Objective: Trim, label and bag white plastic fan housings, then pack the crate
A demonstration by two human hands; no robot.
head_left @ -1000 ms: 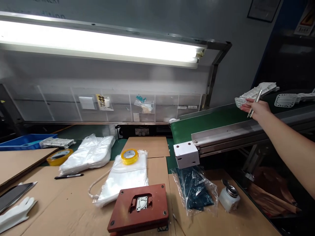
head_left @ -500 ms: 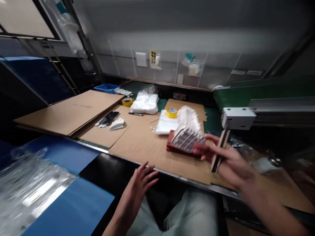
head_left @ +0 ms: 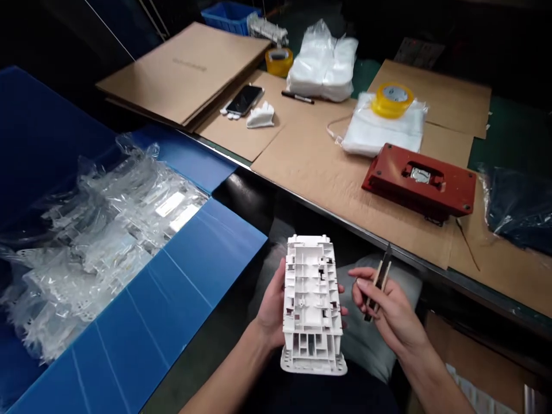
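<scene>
1. White moulded plastic part (head_left: 313, 299), head view: a ribbed rectangular housing with many small openings. It is held upright over the person's lap, nearer the camera than the red-brown fixture block (head_left: 420, 181) and to that block's left, clear of the bench edge.
2. Left hand (head_left: 271, 307): closed around the part from behind. The palm lies against the left long edge, and fingertips show past the right edge.
3. Right hand (head_left: 388, 313): pinched on a thin tan-handled tool with a dark tip (head_left: 378, 282), tip upward, just below the fixture block's near edge. It cannot be told whether this hand touches the part.
4. Handling, as judged:
   - The part looks light and stiff.
   - Its thin ribs and walls could crack under a hard squeeze.
   - Grip along the two long outer edges or at the wider flanged base.
   - Keep fingers out of the openings.
   - The smooth plastic may slip, so support it from behind.
5. Bench items: the fixture block lies on a brown cardboard sheet (head_left: 310, 161). Just behind the block, a yellow tape roll (head_left: 391, 99) rests on a flat stack of clear bags (head_left: 379, 129). Well to the block's left lie a black phone (head_left: 244, 99) and a white glove (head_left: 261, 117).
6. Far left of the fixture block and lower than it, a blue corrugated plastic box (head_left: 194, 270) holds clear-bagged white parts (head_left: 107, 224).
</scene>
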